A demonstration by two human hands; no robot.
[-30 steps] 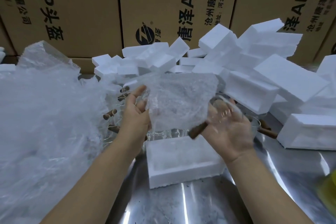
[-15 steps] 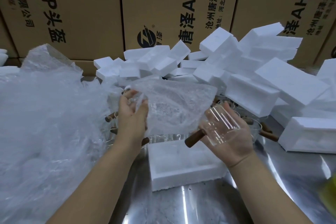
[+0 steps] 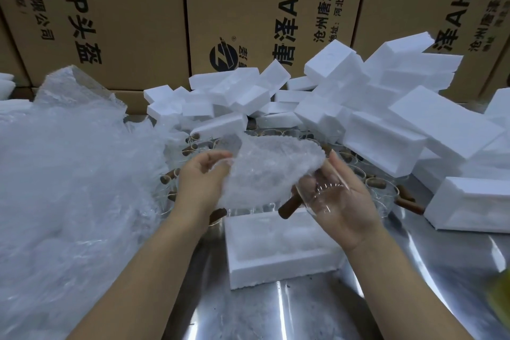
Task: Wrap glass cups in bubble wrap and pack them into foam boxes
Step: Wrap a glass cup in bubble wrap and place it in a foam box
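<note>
Above the foam box (image 3: 276,246), the left hand (image 3: 204,179) pinches the wrap (image 3: 270,171). The right hand (image 3: 347,201), palm up, cradles the cup (image 3: 321,193) (handle leftward), grip curled round it. A steel table (image 3: 303,312) lies beneath, with cartons (image 3: 110,8) behind.

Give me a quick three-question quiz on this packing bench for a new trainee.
1. True or false: the glass cup in the right hand is already packed in the open foam box.
2. The left hand holds: A) a foam lid, B) the bubble wrap sheet, C) a cardboard carton.
3. Short answer: what colour is the cup's handle?
Key: 1 false; 2 B; 3 brown.
</note>
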